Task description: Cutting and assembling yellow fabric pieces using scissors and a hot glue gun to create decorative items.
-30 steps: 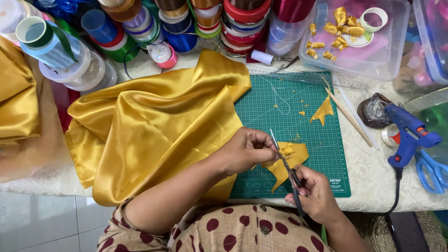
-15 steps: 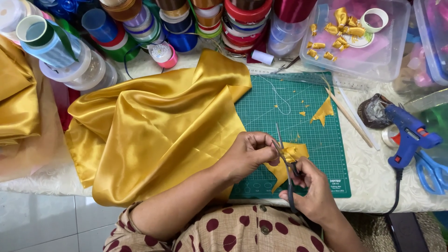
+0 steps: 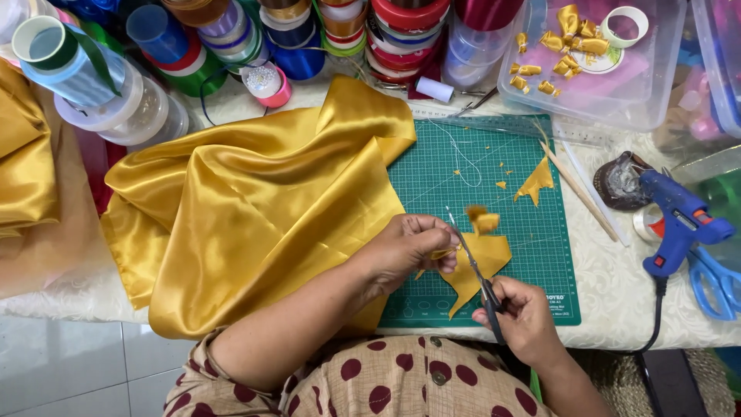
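Craft table under pale patterned cloth (image 3: 617,286), green cutting mat (image 3: 494,177) at centre, ribbon spools (image 3: 309,31) ranked along far edge.

Left hand (image 3: 409,251) closed in a pinch on edge of small gold satin piece (image 3: 482,262); fingertips at its left margin, likely keeping fabric taut and lifted off mat for a clean cut. Right hand (image 3: 525,316) wrapped shut around scissor handles; scissors (image 3: 471,259) angled up and away from body, blades crossing the piece just right of the pinch. Blades close together; exact gap not readable. Small curled gold offcut (image 3: 485,220) at blade tip, touching or just above the piece; cannot tell which.

Large gold satin sheet (image 3: 255,208) bunched left of mat, overlapping its left edge, apparently pushed aside to leave cutting room. Triangular gold scrap (image 3: 536,184) and tiny crumbs on mat's upper right. Wooden stick (image 3: 579,189) along mat's right edge. Blue glue gun (image 3: 683,220) propped further right, blue-handled spare scissors (image 3: 714,282) beside it, both within right-hand reach. Clear plastic box (image 3: 656,100) at back right holding folded gold bits and tape roll.
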